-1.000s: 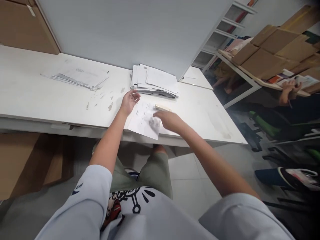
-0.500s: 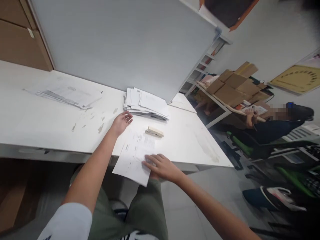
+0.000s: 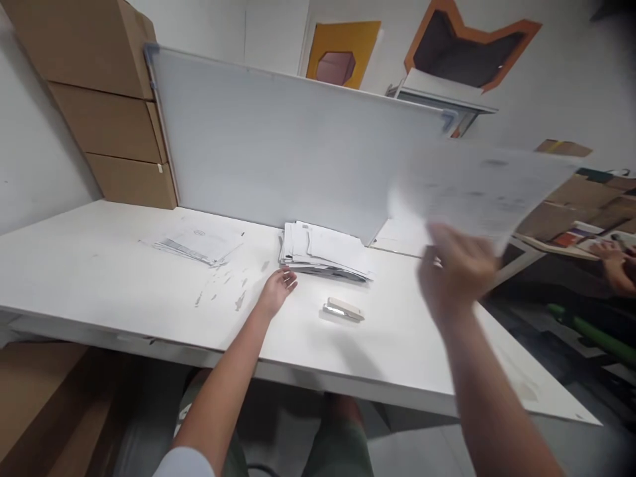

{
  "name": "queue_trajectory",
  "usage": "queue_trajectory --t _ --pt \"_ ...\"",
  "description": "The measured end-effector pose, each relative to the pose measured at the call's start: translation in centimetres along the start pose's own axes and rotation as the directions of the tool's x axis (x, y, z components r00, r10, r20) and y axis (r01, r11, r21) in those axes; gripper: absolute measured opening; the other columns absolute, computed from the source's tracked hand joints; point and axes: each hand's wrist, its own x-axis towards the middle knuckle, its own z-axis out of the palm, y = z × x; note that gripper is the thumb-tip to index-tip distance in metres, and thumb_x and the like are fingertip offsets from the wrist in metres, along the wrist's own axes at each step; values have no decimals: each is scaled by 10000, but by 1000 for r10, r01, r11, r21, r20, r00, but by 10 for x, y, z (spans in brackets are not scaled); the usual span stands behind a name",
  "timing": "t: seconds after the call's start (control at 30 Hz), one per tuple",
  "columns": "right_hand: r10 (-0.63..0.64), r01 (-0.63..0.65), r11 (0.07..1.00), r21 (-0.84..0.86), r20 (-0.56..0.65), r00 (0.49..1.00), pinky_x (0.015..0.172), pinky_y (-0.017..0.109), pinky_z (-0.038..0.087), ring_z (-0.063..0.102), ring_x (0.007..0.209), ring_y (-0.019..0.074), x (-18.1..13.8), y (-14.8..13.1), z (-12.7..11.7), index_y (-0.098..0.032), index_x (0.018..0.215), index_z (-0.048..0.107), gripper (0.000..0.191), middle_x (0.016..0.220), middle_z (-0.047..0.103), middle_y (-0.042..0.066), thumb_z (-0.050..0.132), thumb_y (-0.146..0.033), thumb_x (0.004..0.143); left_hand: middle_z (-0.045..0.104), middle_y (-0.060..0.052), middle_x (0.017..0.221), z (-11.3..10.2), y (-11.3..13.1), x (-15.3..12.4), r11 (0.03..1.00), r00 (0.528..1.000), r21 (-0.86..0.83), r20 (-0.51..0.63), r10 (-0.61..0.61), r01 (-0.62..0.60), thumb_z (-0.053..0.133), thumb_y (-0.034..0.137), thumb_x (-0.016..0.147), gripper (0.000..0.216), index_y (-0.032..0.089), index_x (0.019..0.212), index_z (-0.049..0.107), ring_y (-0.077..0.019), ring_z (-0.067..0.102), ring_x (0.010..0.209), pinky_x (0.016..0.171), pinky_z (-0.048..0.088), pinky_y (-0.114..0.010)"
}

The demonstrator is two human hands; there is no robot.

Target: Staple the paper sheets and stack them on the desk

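My right hand [image 3: 454, 275] is raised above the right side of the white desk [image 3: 99, 278] and grips a printed paper sheet [image 3: 477, 189], which is blurred by motion. My left hand [image 3: 278, 291] rests on the desk with its fingers loosely curled and apart, holding nothing. It lies just left of a messy stack of papers [image 3: 325, 255] at the foot of the grey partition [image 3: 278, 139]. A beige stapler [image 3: 342, 310] lies on the desk between my two hands.
A second, flatter pile of papers [image 3: 196, 244] lies at the left back of the desk, with scuffed patches near it. Cardboard boxes [image 3: 99, 99] stand stacked at the far left. At the right edge another person's hand [image 3: 613, 265] rests by more boxes and a shelf.
My right hand has lifted the printed sheet off the desk's front edge and swung it up to the right. My head has tilted up. The left hand and stapler have stayed put.
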Motion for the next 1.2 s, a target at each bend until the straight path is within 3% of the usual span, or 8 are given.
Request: queue_trajectory --t 0.07,0.13,0.27,0.43,0.6,0.77,0.93,1.2 --pt "45 -46 999 2 184 982 888 430 465 628 958 273 6 -24 51 -135 1081 724 361 1065 712 159 462 -115 834 658 -51 769 0 0 0 1000 1000 -1 14 19 -19 580 132 822 79 151 857 649 -151 652 773 803 513 -302" --pt "120 -144 989 19 452 884 856 397 454 610 929 249 1 -42 102 -117 939 737 318 964 706 174 456 -64 800 656 -46 768 0 0 1 1000 1000 -9 15 15 -14 589 133 816 76 152 862 646 -151 652 771 802 507 -297" --pt "176 -229 973 11 602 779 749 356 449 575 811 209 -29 -61 165 -196 530 602 263 593 590 100 521 -79 751 634 -31 731 -1 -1 0 1000 1000 -17 -11 -16 16 578 131 819 56 152 838 627 -137 640 720 782 499 -290" --pt "187 -257 966 -9 714 675 756 416 498 617 864 276 -51 -57 169 -199 526 605 235 715 661 146 536 -178 750 620 -40 708 -2 -7 -5 1000 1000 -20 -23 -14 14 537 139 847 90 141 808 618 -143 635 699 771 498 -298" --pt "170 -324 944 56 761 627 982 454 482 625 1109 315 -45 -69 162 -130 1089 733 415 1099 718 173 479 -196 768 629 -63 716 -3 -15 -7 999 1000 -44 -24 -9 8 578 166 827 63 133 799 625 -162 633 704 802 495 -323" --pt "-211 -273 814 512 699 683 1010 385 485 642 1084 232 -27 -191 163 -161 1245 663 489 1351 615 114 438 -199 813 630 -62 704 -5 -19 -7 999 1000 -44 -6 4 -4 598 164 814 58 146 833 651 -181 633 741 836 495 -334" --pt "-414 -227 793 565 775 478 1070 351 409 504 1267 227 -19 -323 191 -120 1279 576 443 1399 567 114 555 -265 860 655 -62 782 -8 -14 -5 1000 999 -6 49 10 -9 590 148 834 77 162 881 650 -166 638 800 868 488 -307" --pt "-171 -229 919 321 847 503 1006 431 390 507 1183 295 -61 -345 232 -74 1206 573 340 1281 566 223 428 -265 965 624 -61 809 -8 -12 -1 986 997 -158 -33 -66 60 599 169 818 36 159 844 622 -156 633 749 781 487 -306"
